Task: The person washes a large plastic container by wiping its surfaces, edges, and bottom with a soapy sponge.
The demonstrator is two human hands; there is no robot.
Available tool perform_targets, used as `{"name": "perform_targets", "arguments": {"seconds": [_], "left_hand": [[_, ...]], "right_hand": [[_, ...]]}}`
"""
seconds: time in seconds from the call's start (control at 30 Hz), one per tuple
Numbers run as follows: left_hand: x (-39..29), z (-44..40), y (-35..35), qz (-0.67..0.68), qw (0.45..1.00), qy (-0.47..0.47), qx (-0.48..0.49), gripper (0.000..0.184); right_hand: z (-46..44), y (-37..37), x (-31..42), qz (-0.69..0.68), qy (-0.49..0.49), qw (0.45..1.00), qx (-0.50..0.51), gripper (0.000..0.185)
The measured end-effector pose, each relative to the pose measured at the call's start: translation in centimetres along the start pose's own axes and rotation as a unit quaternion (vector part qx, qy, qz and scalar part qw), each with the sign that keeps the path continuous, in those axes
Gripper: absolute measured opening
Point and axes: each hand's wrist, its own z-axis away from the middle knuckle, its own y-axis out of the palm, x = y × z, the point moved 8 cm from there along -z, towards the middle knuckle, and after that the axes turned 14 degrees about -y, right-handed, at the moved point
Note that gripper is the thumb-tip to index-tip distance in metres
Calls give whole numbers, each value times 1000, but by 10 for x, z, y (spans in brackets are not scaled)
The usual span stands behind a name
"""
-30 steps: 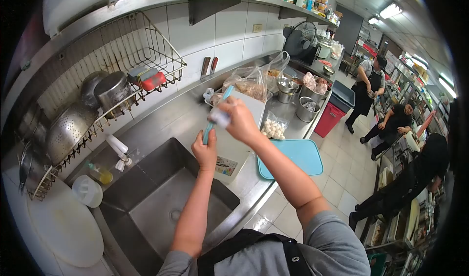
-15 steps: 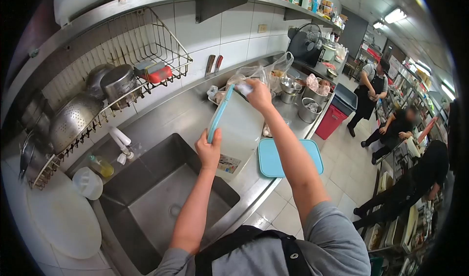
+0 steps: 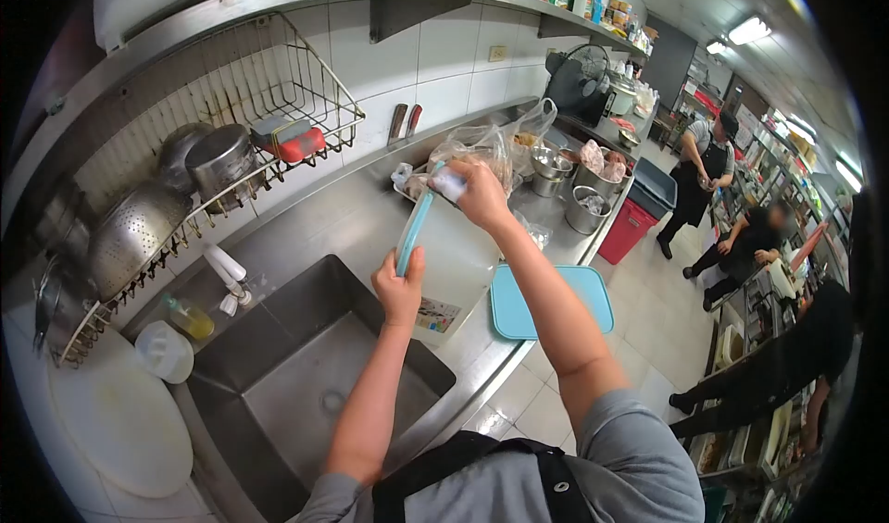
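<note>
Beside the sink (image 3: 287,384), translucent tub (image 3: 458,250) tilted. Left hand (image 3: 398,290) clamped on its turquoise rim (image 3: 419,227), near end; right hand (image 3: 480,194) bunched around white cloth (image 3: 448,182), far end. Probably light, stiff plastic, slick if wet; rim looks the surest hold.

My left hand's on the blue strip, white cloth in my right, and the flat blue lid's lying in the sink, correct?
Not quite. The head view shows the flat blue lid on the counter, not in the sink. Your left hand is on the blue strip and your right hand holds the white cloth.
</note>
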Motion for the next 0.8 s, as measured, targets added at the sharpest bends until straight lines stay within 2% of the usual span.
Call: {"name": "perform_targets", "arguments": {"seconds": [0.03,0.13,0.23,0.27,0.4,0.63,0.8], "left_hand": [[0,1,-2,4,1000,-6,9,40],[1,8,-8,18,999,-25,25,40],[-1,3,-7,26,999,-14,14,38],[1,5,-8,24,1000,-12,9,38],[7,3,-4,11,999,-31,30,36],[10,3,-4,25,999,-28,26,37],[-3,5,-3,34,999,-32,23,39]], "right_hand": [[1,-2,3,-1,30,999,22,27],[-8,-4,-9,44,36,998,20,25],[-3,-4,17,52,-26,996,63,26],[-1,-1,8,15,-23,999,42,26],[-10,-3,-2,56,17,995,75,29],[7,-5,13,48,7,998,26,31],[13,-9,15,56,33,998,-1,29]]}}
